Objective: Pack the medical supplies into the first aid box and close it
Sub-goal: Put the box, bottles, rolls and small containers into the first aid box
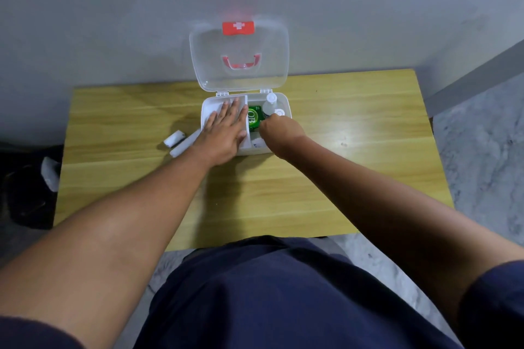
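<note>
The white first aid box [285, 105] stands open on the wooden table, its clear lid [239, 59] upright with a red cross latch. My left hand [224, 133] lies flat with straight fingers on the white inner tray [219, 103] over the box's left half. My right hand [279, 129] reaches down into the right half, fingers bent downward and hidden inside. There, a green packet [253, 117] and a clear bottle with a white cap [269, 106] lie. Two white bandage rolls [174, 139] [184, 146] rest on the table left of the box.
The table [340, 167] backs onto a grey wall. A white object [49, 174] lies on the dark floor off the table's left edge. Marbled floor shows to the right. My dark shorts fill the bottom of the view.
</note>
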